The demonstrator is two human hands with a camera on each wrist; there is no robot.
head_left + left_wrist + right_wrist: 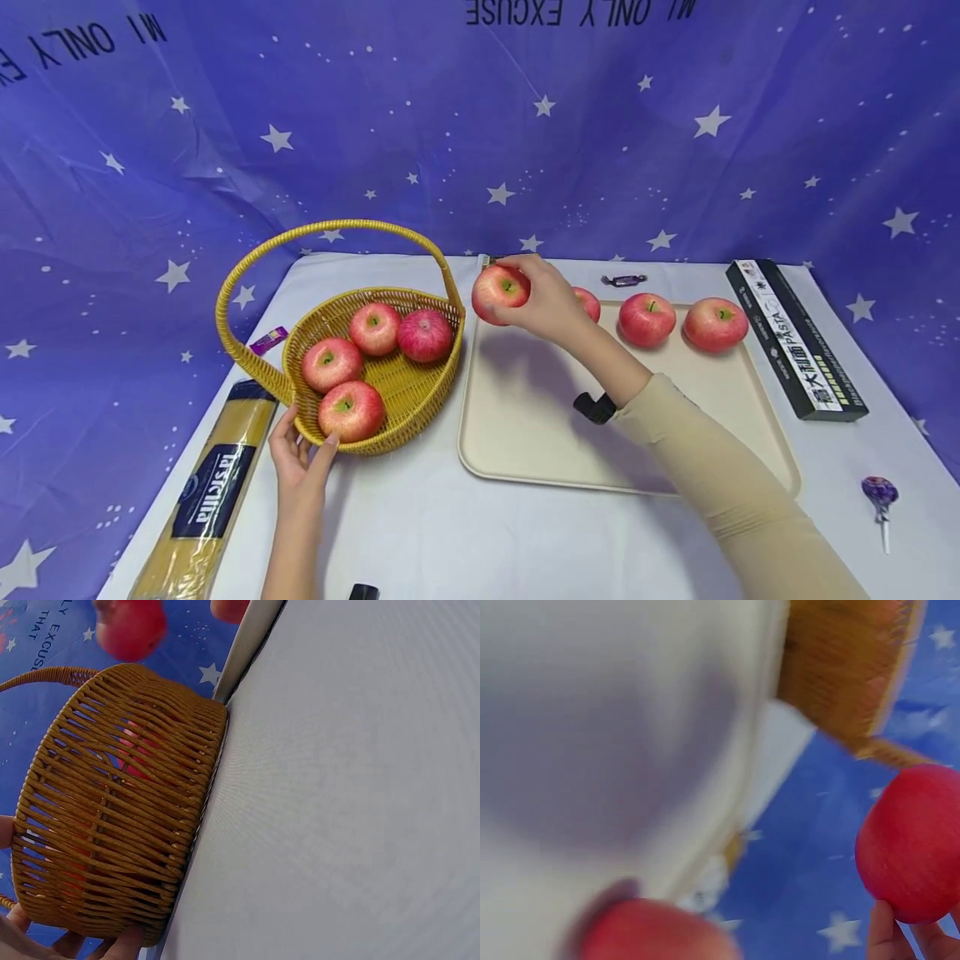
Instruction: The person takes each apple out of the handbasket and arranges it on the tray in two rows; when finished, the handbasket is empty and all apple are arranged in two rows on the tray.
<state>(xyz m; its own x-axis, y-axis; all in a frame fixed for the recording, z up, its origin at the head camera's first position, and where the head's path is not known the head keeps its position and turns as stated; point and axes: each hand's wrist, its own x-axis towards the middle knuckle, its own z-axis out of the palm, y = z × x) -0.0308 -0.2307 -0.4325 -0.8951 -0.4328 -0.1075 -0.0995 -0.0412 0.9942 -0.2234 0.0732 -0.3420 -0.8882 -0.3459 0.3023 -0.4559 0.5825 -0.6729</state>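
In the head view my right hand grips a red apple above the far left corner of the beige tray. The right wrist view shows the fingertips against the underside of that apple. My left hand holds the near left side of a yellow wicker basket, thumb at the rim and fingers against the outer wall. Several apples lie inside the basket. On the tray's far side sit an apple, another apple at its right, and a third apple partly hidden by the right hand.
A clear pack of spaghetti lies left of the basket, near a purple wrapped candy. Behind the tray is a dark wrapped candy. A black pasta box and a lollipop lie at the right. A starry blue cloth hangs behind.
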